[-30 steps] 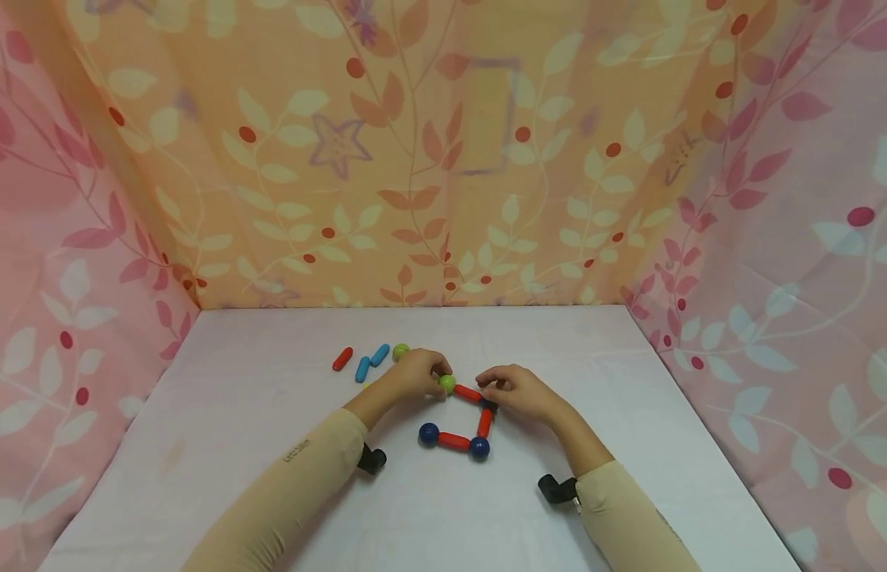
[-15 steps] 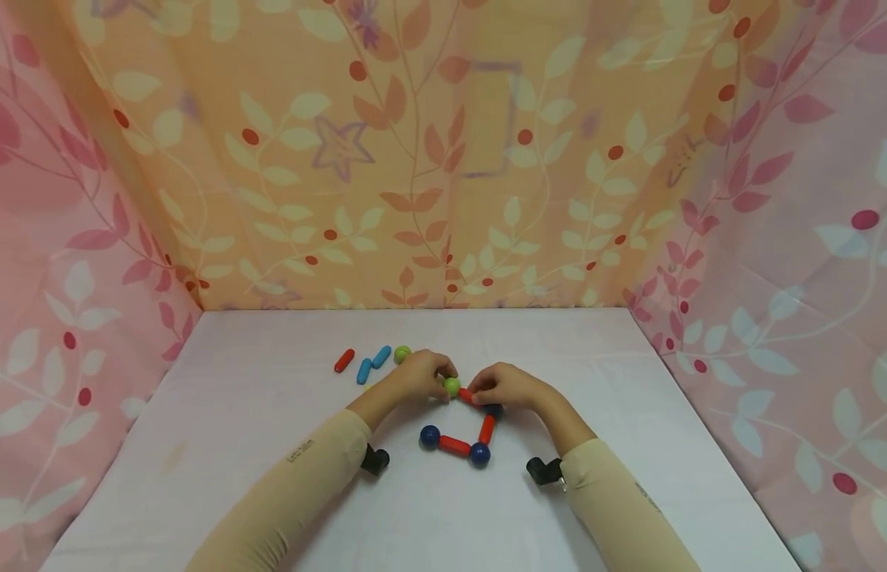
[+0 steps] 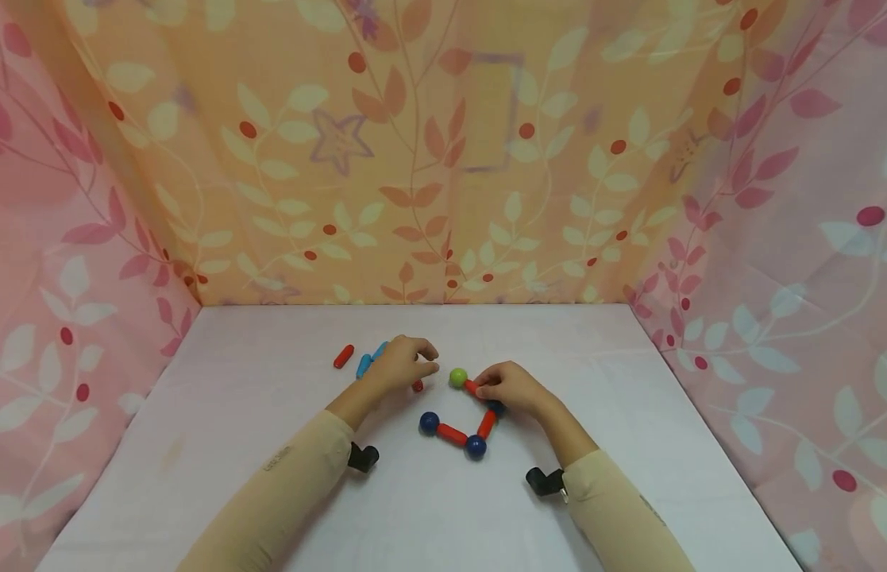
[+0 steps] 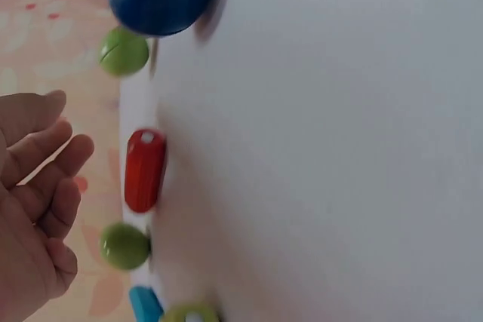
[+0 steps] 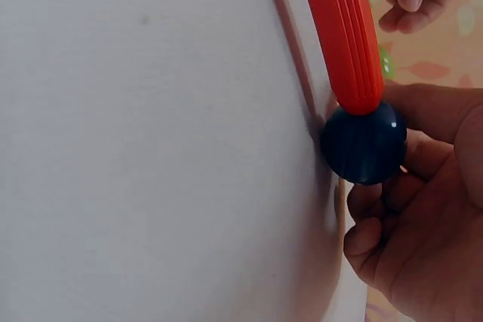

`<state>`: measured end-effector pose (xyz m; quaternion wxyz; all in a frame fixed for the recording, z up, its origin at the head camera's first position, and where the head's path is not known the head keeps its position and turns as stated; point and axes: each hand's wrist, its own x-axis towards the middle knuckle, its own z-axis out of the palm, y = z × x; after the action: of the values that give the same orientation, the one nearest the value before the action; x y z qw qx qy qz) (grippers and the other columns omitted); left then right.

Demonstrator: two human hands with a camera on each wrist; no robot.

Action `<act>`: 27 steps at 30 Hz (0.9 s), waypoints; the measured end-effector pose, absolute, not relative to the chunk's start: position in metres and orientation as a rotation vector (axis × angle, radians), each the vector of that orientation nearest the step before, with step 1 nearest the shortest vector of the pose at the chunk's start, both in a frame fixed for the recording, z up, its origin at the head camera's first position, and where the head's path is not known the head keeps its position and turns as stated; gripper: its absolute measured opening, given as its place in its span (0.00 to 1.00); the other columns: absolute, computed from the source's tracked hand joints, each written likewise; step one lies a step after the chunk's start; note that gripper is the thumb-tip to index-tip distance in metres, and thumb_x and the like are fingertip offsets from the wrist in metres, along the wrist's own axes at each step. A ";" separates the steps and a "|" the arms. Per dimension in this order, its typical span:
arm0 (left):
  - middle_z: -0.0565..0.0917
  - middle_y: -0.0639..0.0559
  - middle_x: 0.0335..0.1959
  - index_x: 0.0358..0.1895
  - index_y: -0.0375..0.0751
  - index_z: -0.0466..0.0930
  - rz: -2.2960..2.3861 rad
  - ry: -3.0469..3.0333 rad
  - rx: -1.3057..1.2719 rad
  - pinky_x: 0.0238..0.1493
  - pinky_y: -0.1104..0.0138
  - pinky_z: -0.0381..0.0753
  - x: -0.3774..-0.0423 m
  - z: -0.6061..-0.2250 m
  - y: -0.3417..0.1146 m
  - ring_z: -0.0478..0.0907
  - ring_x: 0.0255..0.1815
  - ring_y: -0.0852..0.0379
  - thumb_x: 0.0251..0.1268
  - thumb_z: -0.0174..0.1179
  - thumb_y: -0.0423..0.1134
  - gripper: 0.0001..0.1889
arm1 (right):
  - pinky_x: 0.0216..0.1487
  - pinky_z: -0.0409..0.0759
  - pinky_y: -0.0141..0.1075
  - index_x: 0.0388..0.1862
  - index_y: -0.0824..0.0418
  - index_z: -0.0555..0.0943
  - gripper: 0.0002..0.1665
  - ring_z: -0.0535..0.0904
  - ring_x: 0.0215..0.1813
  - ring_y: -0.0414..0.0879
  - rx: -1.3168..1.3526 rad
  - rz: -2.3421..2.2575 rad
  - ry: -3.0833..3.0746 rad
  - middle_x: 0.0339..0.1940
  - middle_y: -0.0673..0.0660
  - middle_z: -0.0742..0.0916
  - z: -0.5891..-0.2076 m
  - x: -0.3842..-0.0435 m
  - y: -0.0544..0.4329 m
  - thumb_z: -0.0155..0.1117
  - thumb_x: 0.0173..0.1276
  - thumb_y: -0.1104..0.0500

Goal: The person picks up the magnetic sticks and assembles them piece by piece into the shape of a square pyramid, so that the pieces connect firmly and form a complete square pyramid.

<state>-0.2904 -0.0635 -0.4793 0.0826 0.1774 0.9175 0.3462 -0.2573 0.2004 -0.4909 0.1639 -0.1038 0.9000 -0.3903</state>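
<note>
**Right Hand on Ball-and-Rod Chain; Left Hand Relaxed**

Directions refer to the head view, with 12 o'clock toward the back of the table [image 3: 629, 477].

The right hand [image 3: 514, 389] pinches the upper red rod [image 3: 471, 387] between thumb and fingers. The lime-green ball [image 3: 458, 377] is seated at the rod's 10 o'clock end. The dark blue ball [image 3: 495, 407] lies at 4 o'clock of this rod; the fingers hide their junction. From the dark blue ball, the middle red rod [image 3: 487, 423] runs toward 7 o'clock to the corner blue ball [image 3: 476, 446]. The lower red rod [image 3: 453, 434] continues toward 10 o'clock to the end blue ball [image 3: 429, 423].

The left hand [image 3: 396, 365] has its fingers loosely bent, with the thumb apart from them. A loose red rod [image 4: 145, 171] lies near it at 4 o'clock, with a loose green ball [image 4: 126, 246] nearby. Two blue rods [image 3: 364, 365] and a far red rod [image 3: 344, 356] lie toward 9 to 10 o'clock.
</note>
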 end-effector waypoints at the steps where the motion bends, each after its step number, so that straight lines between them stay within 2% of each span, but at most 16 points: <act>1: 0.87 0.56 0.48 0.53 0.46 0.86 1.024 2.767 0.514 0.55 0.55 0.79 -0.290 -0.478 -0.067 0.78 0.49 0.52 0.67 0.69 0.47 0.15 | 0.48 0.79 0.38 0.46 0.59 0.89 0.10 0.80 0.41 0.45 -0.269 -1.119 2.581 0.37 0.50 0.88 -0.491 -0.256 0.200 0.71 0.68 0.59; 7: 0.87 0.56 0.45 0.51 0.46 0.87 0.940 2.852 0.432 0.55 0.54 0.77 -0.289 -0.479 -0.086 0.77 0.50 0.52 0.66 0.70 0.46 0.14 | 0.47 0.80 0.38 0.45 0.61 0.89 0.10 0.80 0.40 0.45 -0.126 -1.153 2.653 0.37 0.51 0.89 -0.494 -0.247 0.200 0.72 0.67 0.59; 9: 0.87 0.56 0.43 0.49 0.47 0.88 0.909 2.875 0.406 0.57 0.53 0.76 -0.288 -0.480 -0.089 0.77 0.51 0.52 0.65 0.70 0.46 0.13 | 0.47 0.80 0.38 0.45 0.61 0.89 0.10 0.80 0.40 0.44 -0.078 -1.173 2.666 0.37 0.51 0.89 -0.495 -0.244 0.201 0.72 0.67 0.59; 12: 0.86 0.58 0.40 0.45 0.49 0.87 0.864 2.894 0.351 0.55 0.53 0.75 -0.284 -0.480 -0.093 0.76 0.49 0.52 0.65 0.70 0.48 0.11 | 0.46 0.81 0.38 0.45 0.61 0.89 0.10 0.81 0.40 0.44 -0.004 -1.218 2.672 0.37 0.52 0.90 -0.497 -0.239 0.203 0.72 0.67 0.58; 18: 0.83 0.58 0.36 0.42 0.50 0.87 0.784 2.915 0.348 0.49 0.56 0.72 -0.280 -0.483 -0.092 0.74 0.44 0.52 0.62 0.72 0.51 0.12 | 0.40 0.79 0.35 0.43 0.63 0.90 0.09 0.81 0.40 0.46 0.122 -1.312 2.714 0.37 0.54 0.89 -0.501 -0.230 0.204 0.71 0.67 0.60; 27: 0.80 0.57 0.32 0.37 0.51 0.86 0.677 2.979 0.386 0.47 0.55 0.70 -0.276 -0.492 -0.083 0.74 0.39 0.52 0.55 0.75 0.58 0.17 | 0.44 0.80 0.38 0.44 0.64 0.90 0.11 0.83 0.42 0.47 0.198 -1.349 2.780 0.38 0.55 0.91 -0.503 -0.218 0.201 0.72 0.66 0.59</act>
<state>-0.2764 -0.0831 -0.4916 0.0311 0.1253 0.9670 0.2196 -0.2178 0.2012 -0.5032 0.0225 0.0639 0.8976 -0.4356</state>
